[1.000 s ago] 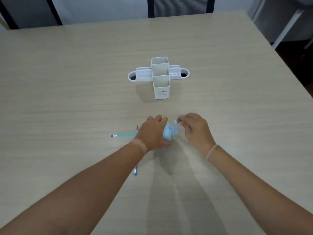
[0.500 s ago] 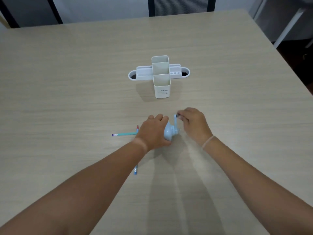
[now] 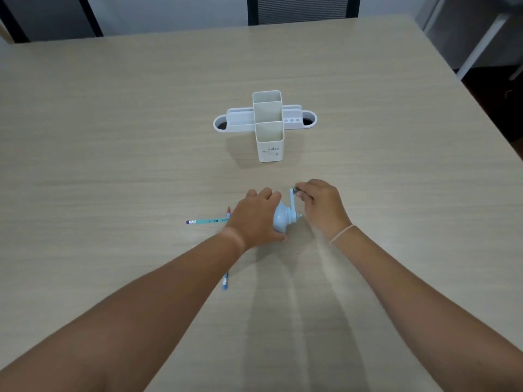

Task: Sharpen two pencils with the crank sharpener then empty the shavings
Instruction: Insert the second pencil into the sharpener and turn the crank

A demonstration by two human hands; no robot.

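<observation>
Standing mid-table, white desk organizer [image 3: 267, 128], visible compartments bare inside.

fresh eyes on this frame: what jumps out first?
Both hands meet at the table's near centre on a pale blue crank sharpener: the left hand holds its body, the right hand pinches the crank handle. Beyond them stands a white desk organizer. A teal pencil lies left of the left hand; another pencil shows beneath the left forearm.

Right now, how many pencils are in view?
2. The teal pencil lies left of the left hand, its tip end hidden; the blue pencil runs under the left forearm, red tip beyond. None visible in the organizer.
</observation>
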